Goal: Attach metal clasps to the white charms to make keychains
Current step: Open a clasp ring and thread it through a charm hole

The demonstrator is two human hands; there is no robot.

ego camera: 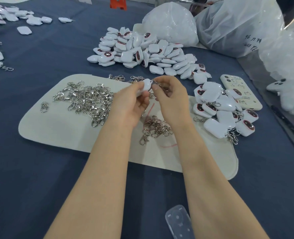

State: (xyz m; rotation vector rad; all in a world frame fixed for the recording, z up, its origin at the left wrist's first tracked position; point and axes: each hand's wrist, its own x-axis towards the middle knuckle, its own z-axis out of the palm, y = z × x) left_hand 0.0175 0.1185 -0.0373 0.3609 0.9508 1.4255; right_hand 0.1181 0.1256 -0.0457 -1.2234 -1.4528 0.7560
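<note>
1. Seen from my remote station, the left hand [134,102] grips a white charm [146,85] above the cream mat [56,131], fingers curled round it.
2. The right hand [170,95] pinches a metal clasp [160,83] at the charm's upper edge. I cannot tell whether the clasp is hooked on.
3. A heap of loose clasps [87,100] lies on the mat left of the hands, and a smaller cluster [157,126] sits between the wrists.
4. Bare charms [142,52] are piled on the far side of the blue tabletop [31,169], just in front of plastic bags [173,23].
5. Finished keychains [225,111] are stacked at the right, beside a phone [242,94] in a white case.
</note>
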